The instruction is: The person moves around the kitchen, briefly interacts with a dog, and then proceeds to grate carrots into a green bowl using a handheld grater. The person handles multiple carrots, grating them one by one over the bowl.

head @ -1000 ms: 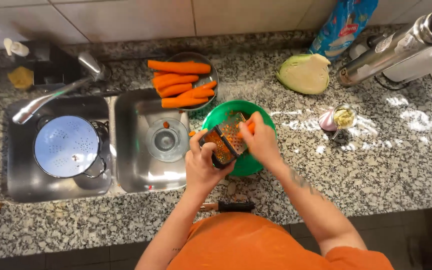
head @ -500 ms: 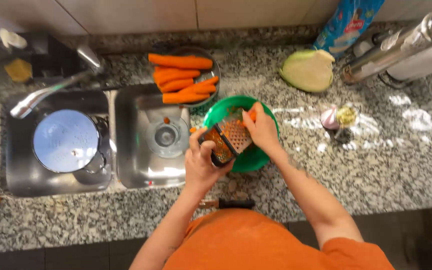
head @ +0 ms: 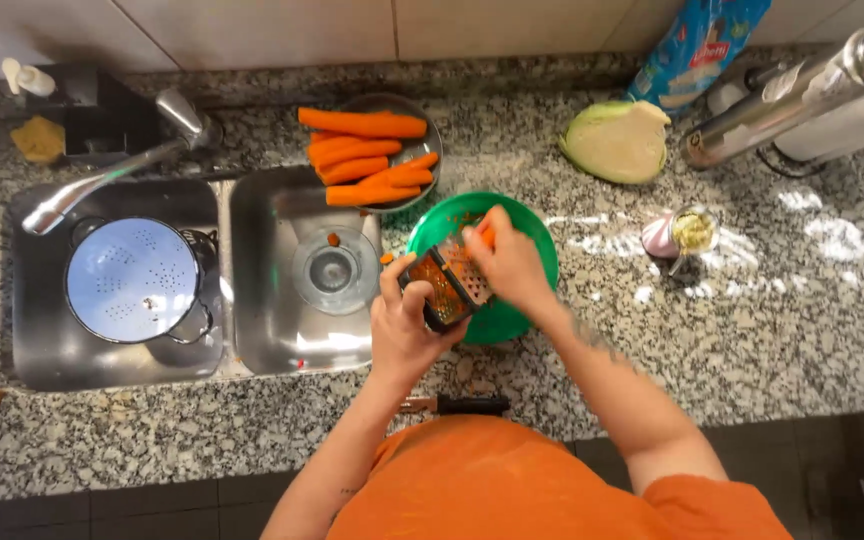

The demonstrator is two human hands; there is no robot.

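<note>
Carrots (head: pixel 367 160) fill plate (head: pixel 430 135); green bowl (head: pixel 537 235) under grater (head: pixel 449 285).

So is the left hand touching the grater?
Touching. The head view shows the left hand wrapped around the grater, fingers closed on its lower end above the green bowl.

We see a speckled, polished granite countertop (head: pixel 752 330), a brushed stainless-steel double sink (head: pixel 282 340), a glossy green plastic bowl (head: pixel 537 240), a shiny metal grater (head: pixel 447 285), and a perforated enamel-look colander (head: pixel 132 280).
</note>
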